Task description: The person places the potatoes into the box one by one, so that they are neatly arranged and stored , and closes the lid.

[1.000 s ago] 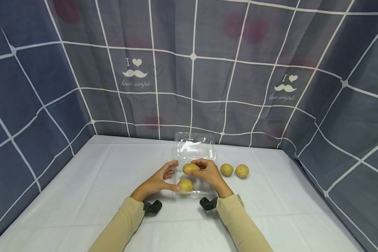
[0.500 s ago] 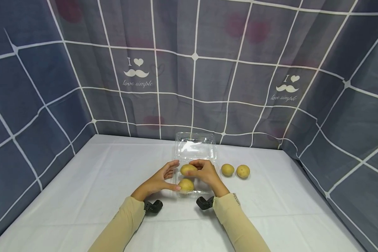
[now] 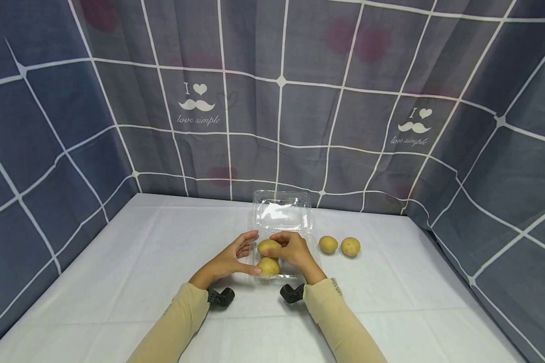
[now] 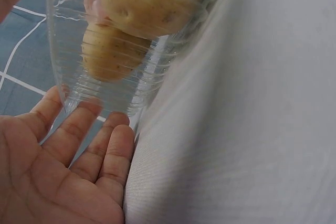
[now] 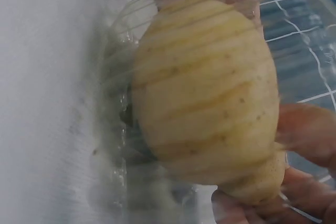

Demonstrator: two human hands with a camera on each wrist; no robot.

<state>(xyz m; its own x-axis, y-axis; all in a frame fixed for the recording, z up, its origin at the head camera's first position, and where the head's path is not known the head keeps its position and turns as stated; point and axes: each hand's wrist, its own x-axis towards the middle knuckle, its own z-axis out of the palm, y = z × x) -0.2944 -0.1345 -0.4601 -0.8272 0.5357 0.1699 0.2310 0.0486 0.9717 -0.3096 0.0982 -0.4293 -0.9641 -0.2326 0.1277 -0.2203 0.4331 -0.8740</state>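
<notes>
A clear plastic clamshell box stands on the white table with its lid raised at the back. One yellow potato lies in the near left part of the box. My right hand pinches a second potato between thumb and fingers, inside the box just behind the first. In the right wrist view, the first potato covers much of the held potato. My left hand rests against the box's left side; its fingers lie fairly straight along the ribbed wall, thumb toward the near corner.
Two more potatoes, one nearer and one farther right, lie on the table right of the box. A dark checked curtain surrounds the table at the back and sides. Black wrist cameras are worn at both sleeves.
My right hand has brought its potato slightly left and down toward the potato in the box. The left hand stays at the box's left side.
</notes>
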